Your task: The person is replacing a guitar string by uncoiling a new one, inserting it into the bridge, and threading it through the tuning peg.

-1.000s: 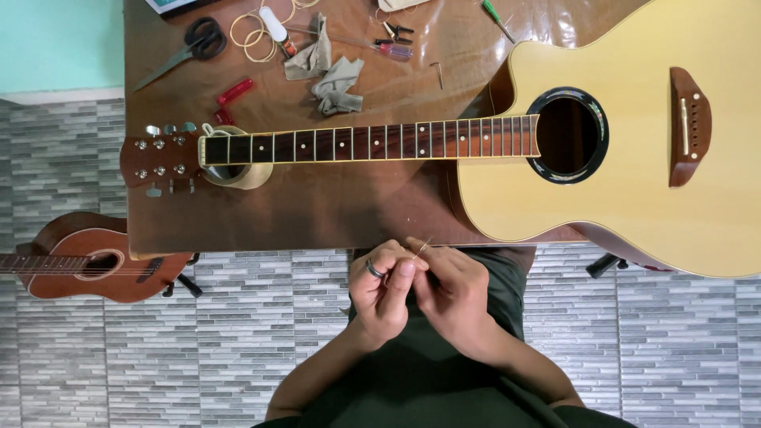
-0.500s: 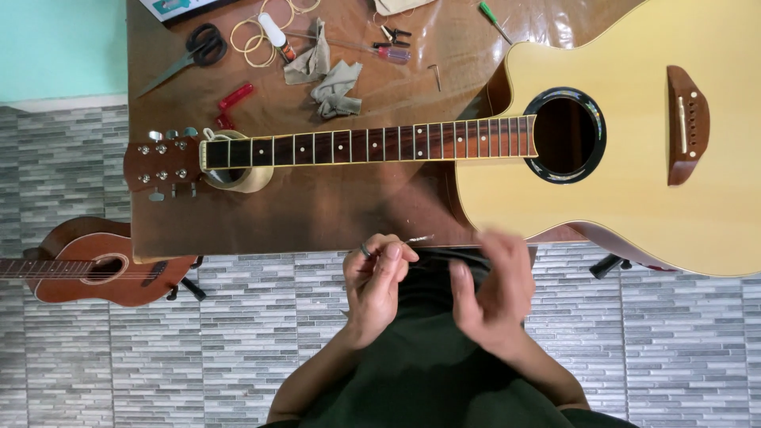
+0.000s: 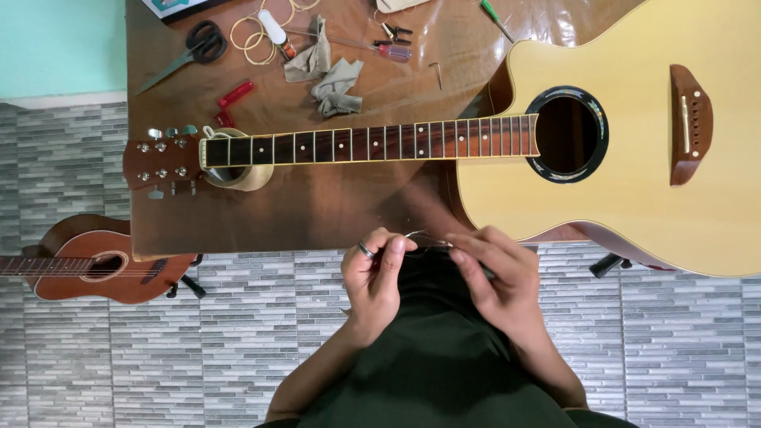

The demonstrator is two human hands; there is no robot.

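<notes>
A stringless pale-yellow acoustic guitar (image 3: pixel 634 150) lies across a brown wooden table (image 3: pixel 333 206), its neck (image 3: pixel 365 144) pointing left and resting on a roll of tape (image 3: pixel 238 170). Below the table's near edge, my left hand (image 3: pixel 376 277), a ring on one finger, and my right hand (image 3: pixel 495 277) pinch a thin coiled guitar string (image 3: pixel 424 238) between their fingertips, over my dark green lap.
At the table's far side lie scissors (image 3: pixel 194 47), coiled strings (image 3: pixel 254 36), grey rags (image 3: pixel 329 71), a red string winder (image 3: pixel 230 99), small screwdrivers (image 3: pixel 388 49) and pliers. A small reddish-brown guitar (image 3: pixel 95 261) stands on the grey tiled floor at left.
My hands, pressed together a second ago, have drawn slightly apart, the right hand shifting right with the thin string stretched between them. The guitar stays put.
</notes>
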